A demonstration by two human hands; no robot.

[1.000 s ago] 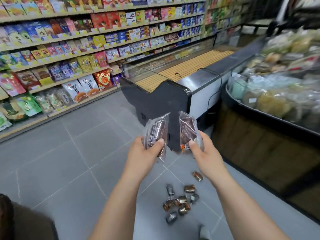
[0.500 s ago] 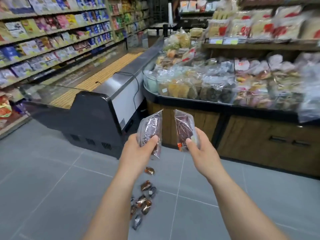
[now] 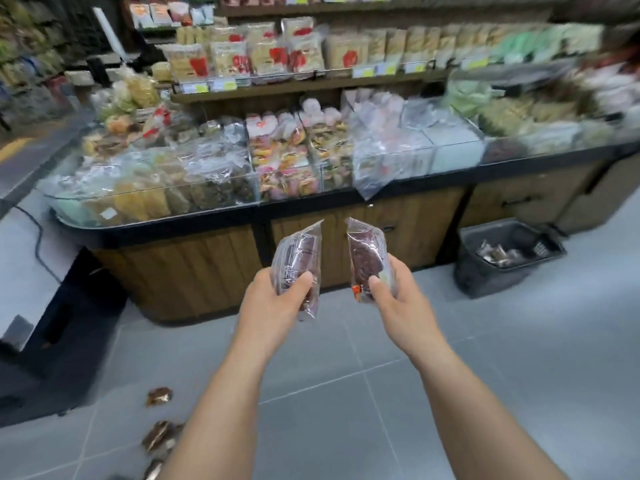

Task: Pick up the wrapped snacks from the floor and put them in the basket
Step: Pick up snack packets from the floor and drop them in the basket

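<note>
The grey tiled floor (image 3: 519, 358) runs the width of the shop. On it stands a long wood-panelled display counter (image 3: 194, 271), its glass-fronted top heaped with bagged foods, and shelves (image 3: 311, 84) of more packets rise behind it. At the far left is the dark end of a chest freezer (image 3: 52, 306). A dark plastic basket (image 3: 485, 275) sits on the floor just beside the counter's base, off to the right, with a few loose wrapped snacks (image 3: 498, 254) lying in it. The person's 2 bare arms reach forward at mid-frame. The left hand (image 3: 270, 299) grips 1 clear-wrapped dark snack (image 3: 296, 258) by its lower half, thumb across the front, the packet standing roughly upright. The right hand (image 3: 398, 299) holds a second packet (image 3: 365, 254) the same way, thumb pressed on its lower end beside an orange mark. The 2 are close but apart, both in the air in front of the counter and well left of the basket. At the lower left, at least 3 small brown wrapped snacks (image 3: 159, 396) lie on the tiles, some partly hidden by the left forearm.
</note>
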